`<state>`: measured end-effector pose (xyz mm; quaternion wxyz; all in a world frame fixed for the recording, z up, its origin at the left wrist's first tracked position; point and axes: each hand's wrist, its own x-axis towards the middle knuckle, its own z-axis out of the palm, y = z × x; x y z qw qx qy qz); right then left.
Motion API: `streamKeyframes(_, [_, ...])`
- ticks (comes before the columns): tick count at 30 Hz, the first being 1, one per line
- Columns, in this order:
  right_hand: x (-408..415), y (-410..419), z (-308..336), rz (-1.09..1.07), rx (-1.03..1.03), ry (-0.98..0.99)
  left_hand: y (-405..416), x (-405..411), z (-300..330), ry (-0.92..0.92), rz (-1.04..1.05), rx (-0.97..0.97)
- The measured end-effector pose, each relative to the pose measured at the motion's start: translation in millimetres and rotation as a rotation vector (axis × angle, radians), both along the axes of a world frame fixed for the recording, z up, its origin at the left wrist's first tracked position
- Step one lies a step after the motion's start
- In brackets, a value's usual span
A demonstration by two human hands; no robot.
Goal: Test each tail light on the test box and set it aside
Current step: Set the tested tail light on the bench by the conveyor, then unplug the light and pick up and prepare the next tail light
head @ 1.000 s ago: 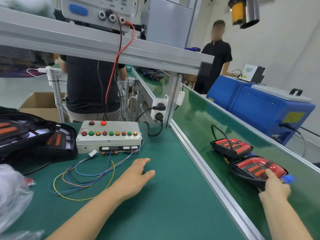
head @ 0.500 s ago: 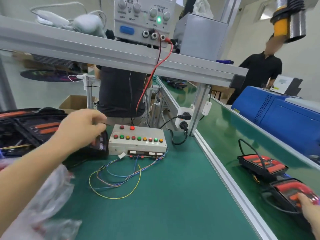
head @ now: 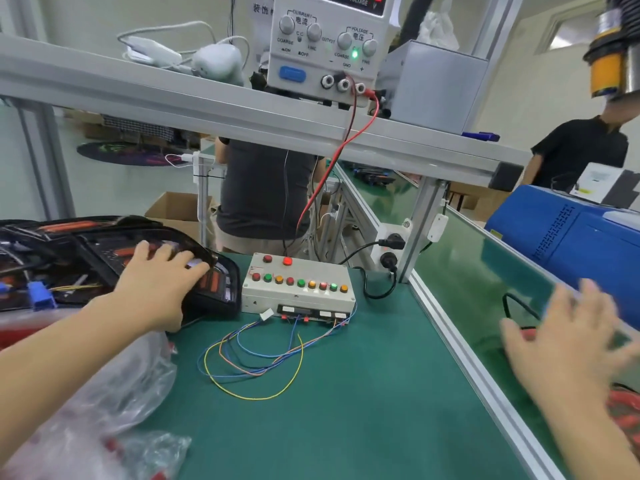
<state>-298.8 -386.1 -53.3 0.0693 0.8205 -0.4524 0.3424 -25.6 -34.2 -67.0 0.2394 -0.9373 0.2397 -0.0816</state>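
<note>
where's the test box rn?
Head view: the test box sits mid-bench on the green mat, right beside the black tail light under the left hand, coloured wires trailing in front.

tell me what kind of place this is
Most likely a factory assembly and test line for car tail lights: a button-covered test box on a green bench, a bench power supply on the shelf above, and a conveyor belt alongside.

Glossy black plastic tail light (head: 214, 289), matt green table mat (head: 346, 410), brushed aluminium rail (head: 460, 358).
</note>
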Motion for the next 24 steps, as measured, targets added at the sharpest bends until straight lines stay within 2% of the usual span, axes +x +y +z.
streamKeyframes(4, [42.4,54.8,-14.3,0.259,0.038,0.253,12.5,4.8,12.8,0.024,0.137,-0.044])
streamKeyframes(8, [65.6,97.0,-33.3,0.571,0.276,0.256,17.6,12.7,10.1,0.088,0.105,-0.121])
streamKeyframes(11, [76.2,121.7,-43.4,0.751,0.472,0.189,37.8,37.7,16.0,0.105,0.174,-0.308])
streamKeyframes(14, [86.8,140.8,-49.7,0.852,0.591,0.166,55.7,69.2,17.4,0.253,0.288,-0.453])
streamKeyframes(19, [97.8,160.1,-51.0,0.942,0.637,0.179,57.7,92.5,17.9,0.413,0.309,-0.454])
streamKeyframes(21, [99.4,163.0,-51.1,0.959,0.654,0.167,57.9,98.2,23.5,0.418,0.309,-0.487])
streamKeyframes(24, [100.3,165.5,-52.1,0.965,0.697,0.146,55.6,99.4,17.9,0.325,0.274,-0.493])
